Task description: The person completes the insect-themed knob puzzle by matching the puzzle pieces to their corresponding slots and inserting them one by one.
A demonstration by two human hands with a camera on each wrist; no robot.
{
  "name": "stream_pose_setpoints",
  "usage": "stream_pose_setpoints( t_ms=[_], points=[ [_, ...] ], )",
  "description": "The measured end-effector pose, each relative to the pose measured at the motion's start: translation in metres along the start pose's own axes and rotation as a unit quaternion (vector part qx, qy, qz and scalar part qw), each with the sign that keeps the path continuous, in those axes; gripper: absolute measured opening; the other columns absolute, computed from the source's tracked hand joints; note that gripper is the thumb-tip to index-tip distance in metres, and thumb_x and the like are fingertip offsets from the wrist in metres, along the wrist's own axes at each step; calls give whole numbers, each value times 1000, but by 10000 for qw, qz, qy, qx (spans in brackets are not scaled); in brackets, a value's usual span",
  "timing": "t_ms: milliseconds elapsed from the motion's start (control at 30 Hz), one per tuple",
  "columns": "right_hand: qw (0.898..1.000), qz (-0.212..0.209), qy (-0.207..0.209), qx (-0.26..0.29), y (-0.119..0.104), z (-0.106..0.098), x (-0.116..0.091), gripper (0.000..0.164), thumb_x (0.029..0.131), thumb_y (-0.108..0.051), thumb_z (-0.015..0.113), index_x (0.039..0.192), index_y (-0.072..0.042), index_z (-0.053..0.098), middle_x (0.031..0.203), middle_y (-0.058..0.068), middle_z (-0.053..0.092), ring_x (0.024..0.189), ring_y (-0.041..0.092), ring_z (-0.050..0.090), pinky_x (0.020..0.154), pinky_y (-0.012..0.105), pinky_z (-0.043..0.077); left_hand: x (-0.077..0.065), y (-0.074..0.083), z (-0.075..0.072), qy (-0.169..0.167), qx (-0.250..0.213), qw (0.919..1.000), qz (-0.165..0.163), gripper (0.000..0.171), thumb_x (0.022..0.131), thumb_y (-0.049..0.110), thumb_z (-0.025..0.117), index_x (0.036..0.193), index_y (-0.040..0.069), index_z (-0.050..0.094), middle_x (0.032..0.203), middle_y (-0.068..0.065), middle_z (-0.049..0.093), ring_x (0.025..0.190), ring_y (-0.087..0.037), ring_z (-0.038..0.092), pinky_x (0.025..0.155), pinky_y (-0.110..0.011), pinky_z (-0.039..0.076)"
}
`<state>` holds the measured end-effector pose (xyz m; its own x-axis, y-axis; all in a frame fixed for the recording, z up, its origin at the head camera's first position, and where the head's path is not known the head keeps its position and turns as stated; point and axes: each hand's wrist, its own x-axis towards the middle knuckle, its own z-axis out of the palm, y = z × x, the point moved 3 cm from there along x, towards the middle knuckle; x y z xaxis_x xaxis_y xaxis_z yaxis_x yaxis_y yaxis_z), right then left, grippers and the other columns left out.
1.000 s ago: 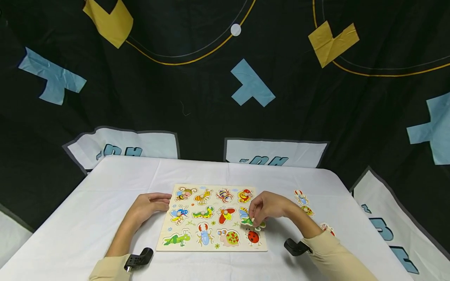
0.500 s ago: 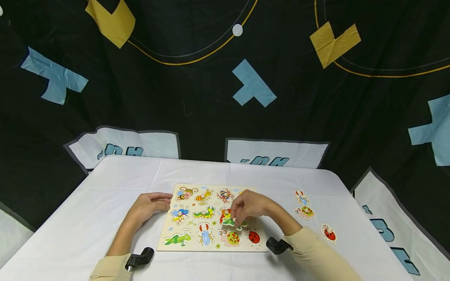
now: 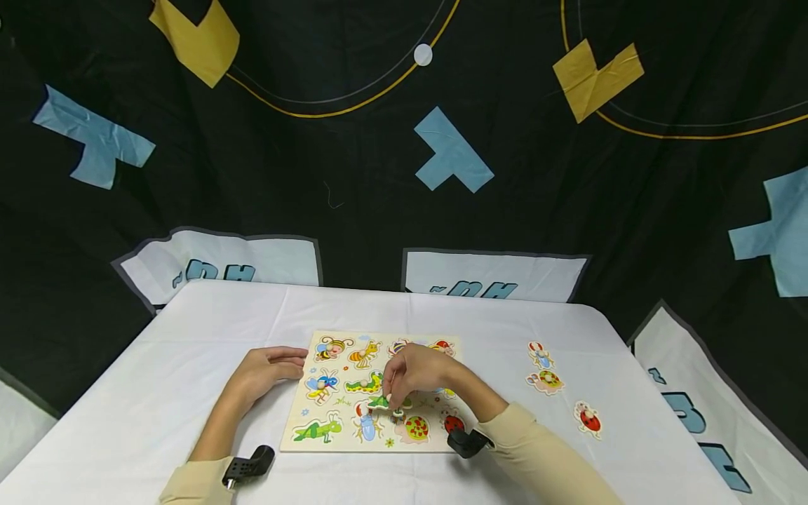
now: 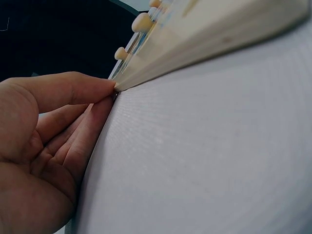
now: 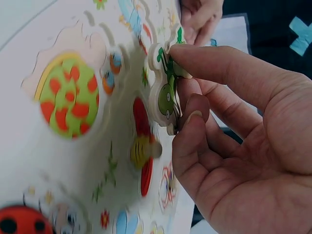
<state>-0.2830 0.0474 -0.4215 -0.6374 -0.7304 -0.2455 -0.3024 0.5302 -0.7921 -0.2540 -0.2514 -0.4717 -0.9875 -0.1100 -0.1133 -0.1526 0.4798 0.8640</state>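
Observation:
A wooden peg puzzle board (image 3: pixel 353 447) with bug pictures lies on the white table. My right hand (image 3: pixel 413 375) is over its middle, thumb and fingers pinching a green grasshopper puzzle piece (image 5: pixel 166 97). The piece is tilted and held above the board; the fingers hide most of its back. In the head view, a matching grasshopper picture (image 3: pixel 318 428) shows at the board's lower left. My left hand (image 3: pixel 268 375) lies beside the board, its extended fingertips touching the left edge. The left wrist view shows this contact at the board's corner, with wooden knobs (image 4: pixel 142 23) standing up behind.
To the right of the board lie three loose pieces: a stag beetle (image 3: pixel 541 355), a snail (image 3: pixel 546 381) and a ladybug (image 3: pixel 588 419). Fitted pieces with knobs, such as the bee (image 3: pixel 332 348), sit in the board. A black curtain (image 3: pixel 353 210) hangs behind the table.
My right hand has carried the grasshopper piece leftward across the board, from its right side to near the middle. The left hand has stayed at the left edge.

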Motion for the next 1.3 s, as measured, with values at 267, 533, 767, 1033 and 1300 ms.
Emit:
stream_pose_setpoints(
  t_ms=[267,533,767,1033,1300],
  points=[
    [9999,46,53,-107,-12,17,15,14,72,-2,86,81,-10,78,63,-4,69,57,11,53,54,23,40,2,0,0,14,-26,10000,-16,46,83,20,79,127,10,71,113,-5,77,113,-19,65,103,-42,40],
    [9999,-35,10,-141,-22,33,26,14,71,-1,85,79,-10,77,60,-7,67,51,7,44,47,22,31,2,-1,1,-10,10,10000,14,46,83,20,79,127,9,71,113,-6,77,115,-22,64,105,-46,40],
    [9997,-219,-101,-96,-29,46,36,14,72,-1,85,77,-10,76,61,-6,68,57,7,55,55,19,40,0,0,0,36,54,10000,45,47,82,20,80,127,8,71,113,-7,77,112,-20,65,100,-41,43],
    [9997,-170,-155,-92,-36,59,44,14,72,-2,84,78,-12,76,62,-8,67,57,6,53,53,20,40,1,-1,0,29,11,10000,47,45,82,19,80,125,8,72,112,-6,77,107,-13,65,95,-33,43],
    [9992,-293,-177,-196,-43,67,52,14,72,-2,85,79,-12,77,62,-9,68,57,4,53,55,18,40,1,-1,-1,23,35,10000,84,44,82,19,80,125,9,73,111,-5,78,111,-15,65,96,-34,43]
  ],
)
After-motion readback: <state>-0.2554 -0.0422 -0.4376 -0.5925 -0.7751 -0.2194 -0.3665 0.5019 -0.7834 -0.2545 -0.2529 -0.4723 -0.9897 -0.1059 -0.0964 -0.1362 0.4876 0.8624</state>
